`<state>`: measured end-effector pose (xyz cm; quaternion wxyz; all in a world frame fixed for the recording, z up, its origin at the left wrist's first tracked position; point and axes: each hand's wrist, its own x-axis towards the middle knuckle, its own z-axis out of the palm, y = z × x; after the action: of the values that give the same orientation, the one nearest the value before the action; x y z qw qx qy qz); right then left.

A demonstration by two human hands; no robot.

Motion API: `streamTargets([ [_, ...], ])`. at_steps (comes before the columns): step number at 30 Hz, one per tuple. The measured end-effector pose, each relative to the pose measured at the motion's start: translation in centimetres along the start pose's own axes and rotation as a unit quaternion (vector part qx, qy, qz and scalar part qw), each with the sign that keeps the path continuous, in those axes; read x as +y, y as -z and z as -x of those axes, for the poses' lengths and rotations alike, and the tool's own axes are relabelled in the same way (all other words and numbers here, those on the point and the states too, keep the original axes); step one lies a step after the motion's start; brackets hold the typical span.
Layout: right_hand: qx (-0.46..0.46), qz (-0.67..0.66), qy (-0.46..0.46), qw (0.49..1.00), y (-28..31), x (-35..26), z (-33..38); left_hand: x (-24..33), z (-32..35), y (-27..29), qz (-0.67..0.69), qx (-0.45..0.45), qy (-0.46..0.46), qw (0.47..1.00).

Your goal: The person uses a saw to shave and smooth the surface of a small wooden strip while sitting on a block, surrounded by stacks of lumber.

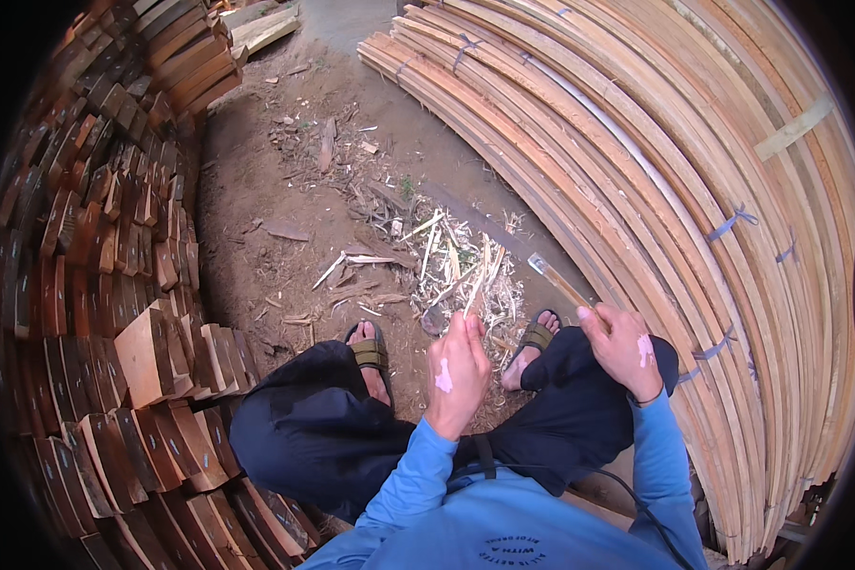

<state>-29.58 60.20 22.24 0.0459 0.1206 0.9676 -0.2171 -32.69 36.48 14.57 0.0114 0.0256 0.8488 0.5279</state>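
Note:
I sit with my knees apart, both hands in front of me. My left hand (458, 370) is closed on a thin pale wood stick (477, 293) that points away from me over the shavings. My right hand (625, 350) grips the wooden handle of a machete (484, 224). Its long dark blade reaches forward and left, low over the ground as seen from here, past a light metal collar. Stick and blade appear apart. Beneath them lies a heap of pale wood shavings and slivers (456, 252), between and beyond my sandalled feet.
Stacked sawn timber (114, 256) rises close on my left. Long bundled wood strips (636, 180), tied with bluish bands, fill the right side. Bark pieces and chips (361, 271) litter the dirt ground (247, 180) ahead. More boards (266, 28) lie at the far left.

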Motion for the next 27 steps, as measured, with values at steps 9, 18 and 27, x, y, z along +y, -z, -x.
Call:
streamTargets([
  [9, -0.088, 0.003, 0.067, 0.994, 0.4, -2.3, 2.4, -1.3, 0.1, -0.3, -0.029, 0.009, 0.016, 0.999],
  [18, -0.046, -0.03, 0.039, 0.998, 0.2, -2.0, 2.4, -1.1, 0.1, -0.5, 0.014, 0.013, -0.01, 1.0],
  [27, -0.076, 0.038, 0.058, 0.995, 0.7, -2.9, 3.4, -1.3, 0.2, -0.6, -0.045, 0.011, -0.001, 0.999],
])
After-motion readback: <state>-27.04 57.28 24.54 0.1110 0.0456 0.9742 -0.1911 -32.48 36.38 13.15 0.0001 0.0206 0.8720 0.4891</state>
